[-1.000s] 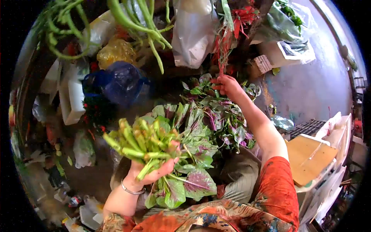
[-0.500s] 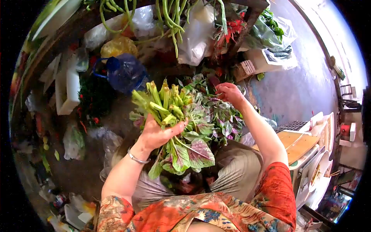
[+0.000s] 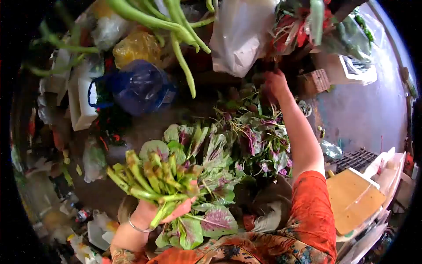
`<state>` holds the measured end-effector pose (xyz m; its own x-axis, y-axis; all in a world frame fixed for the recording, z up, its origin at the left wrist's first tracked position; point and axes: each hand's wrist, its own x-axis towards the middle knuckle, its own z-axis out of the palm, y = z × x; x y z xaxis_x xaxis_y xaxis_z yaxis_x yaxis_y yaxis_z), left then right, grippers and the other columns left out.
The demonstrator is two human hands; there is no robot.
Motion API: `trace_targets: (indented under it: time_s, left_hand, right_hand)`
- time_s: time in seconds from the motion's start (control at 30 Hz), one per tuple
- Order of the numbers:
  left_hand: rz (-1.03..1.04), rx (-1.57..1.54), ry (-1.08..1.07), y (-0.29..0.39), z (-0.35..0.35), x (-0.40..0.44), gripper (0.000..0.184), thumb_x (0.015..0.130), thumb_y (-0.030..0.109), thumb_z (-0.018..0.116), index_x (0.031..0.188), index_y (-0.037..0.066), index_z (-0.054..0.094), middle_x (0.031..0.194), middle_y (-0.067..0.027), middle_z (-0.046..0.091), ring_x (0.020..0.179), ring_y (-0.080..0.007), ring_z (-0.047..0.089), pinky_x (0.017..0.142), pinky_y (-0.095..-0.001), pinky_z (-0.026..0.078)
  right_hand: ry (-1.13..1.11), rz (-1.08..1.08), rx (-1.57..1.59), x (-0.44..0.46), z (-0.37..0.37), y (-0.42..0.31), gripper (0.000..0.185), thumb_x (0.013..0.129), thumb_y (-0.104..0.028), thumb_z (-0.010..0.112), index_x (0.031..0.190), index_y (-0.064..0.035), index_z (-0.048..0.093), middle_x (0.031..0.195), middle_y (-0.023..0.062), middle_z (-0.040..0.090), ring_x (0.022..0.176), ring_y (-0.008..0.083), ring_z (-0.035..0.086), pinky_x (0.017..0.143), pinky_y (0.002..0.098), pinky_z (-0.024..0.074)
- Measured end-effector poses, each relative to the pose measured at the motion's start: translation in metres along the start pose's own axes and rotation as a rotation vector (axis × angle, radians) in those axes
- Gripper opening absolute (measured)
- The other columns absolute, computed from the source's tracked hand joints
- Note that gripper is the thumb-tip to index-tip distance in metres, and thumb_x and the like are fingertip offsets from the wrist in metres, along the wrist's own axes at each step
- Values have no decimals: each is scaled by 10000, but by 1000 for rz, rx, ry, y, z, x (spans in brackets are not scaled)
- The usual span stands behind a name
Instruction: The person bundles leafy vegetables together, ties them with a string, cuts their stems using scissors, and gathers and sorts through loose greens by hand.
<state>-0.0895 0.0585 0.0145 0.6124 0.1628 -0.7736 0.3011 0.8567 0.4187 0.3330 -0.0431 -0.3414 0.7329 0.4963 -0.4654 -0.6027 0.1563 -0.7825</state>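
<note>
The left hand (image 3: pixel 176 210) clamps round the amaranth bunch (image 3: pixel 169 178), stems (image 3: pixel 143 176) jutting above its fingers, leaves (image 3: pixel 217 220) spilling below them. The right hand (image 3: pixel 276 84) blurs near red strands (image 3: pixel 302 36); I cannot tell its fingers' state.

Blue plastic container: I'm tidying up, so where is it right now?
In the head view, the blue plastic container is in the upper left, just below the yellow plastic bag in the picture and right of the white box.

Pale grey floor (image 3: pixel 358 116) in bright light at right, dim brownish ground (image 3: pixel 99 196) at left
</note>
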Motion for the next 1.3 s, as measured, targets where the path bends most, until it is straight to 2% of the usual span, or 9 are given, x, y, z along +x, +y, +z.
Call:
trace_targets:
  time_s: [0.2,0.33,0.5,0.6,0.67,0.73,1.0,1.07,1.3]
  left_hand:
    - [297,875,-116,12,9,8,615,749,75,723,1245,90,359,1062,-60,525,1027,-190,526,1011,-392,372]
    - [49,392,-155,4,9,-1,632,746,25,715,1266,111,366,1167,-67,472,1104,-205,495,1003,-368,391]
    - [-244,-338,-52,-1,20,0,616,761,-55,676,1304,114,440,1102,-83,595,1004,-212,572,895,-352,468]
    - [544,746,-297,-20,18,4,582,768,131,732,1277,27,469,1225,-107,541,1117,-229,526,966,-357,438]
    - [462,646,-352,-19,35,-1,657,717,46,759,1294,40,446,1224,-72,551,1087,-179,536,965,-318,427]
    - [778,822,-466,-25,41,12,637,724,80,749,1291,41,463,1232,-82,556,1078,-192,542,974,-330,421]
    - [735,1044,-784,-58,96,-9,490,671,72,710,1140,17,578,1015,-46,647,912,-109,567,845,-287,477]
    - [575,1170,-858,-66,102,-8,632,683,84,752,1259,14,501,1164,-67,610,1039,-134,547,948,-296,429]
    - [435,1225,-939,-98,114,-24,596,659,71,758,1208,2,536,1124,-54,619,1013,-146,550,942,-288,431]
  right_hand:
    - [8,12,198,75,-1,51,360,897,-148,417,1194,-16,570,1151,154,616,988,247,595,780,367,504]
    - [8,3,256,19,11,51,262,930,-176,455,1081,-23,606,1002,120,654,912,195,609,764,349,503]
    - [-29,112,-225,-102,23,14,181,916,-166,588,1026,-22,592,828,61,633,700,155,594,634,293,495]
    - [-40,67,-277,-190,29,-34,239,914,-212,609,997,12,592,714,50,612,592,151,553,543,276,436]
    - [-66,8,-388,-248,36,-62,230,914,-223,610,967,1,613,687,47,599,583,131,548,519,276,426]
    - [-47,-2,-516,-290,34,-73,203,915,-208,595,961,-15,639,666,27,579,528,115,511,475,272,395]
    - [-31,-182,-894,-461,55,-109,258,870,-134,582,1099,-16,602,855,65,646,705,145,568,674,289,469]
    - [-26,-276,-836,-492,57,-113,257,845,-108,580,1083,-14,607,885,77,665,754,154,579,731,306,474]
    - [-91,-241,-1007,-572,62,-148,205,843,-92,551,1010,-3,630,787,88,656,706,152,577,681,297,477]
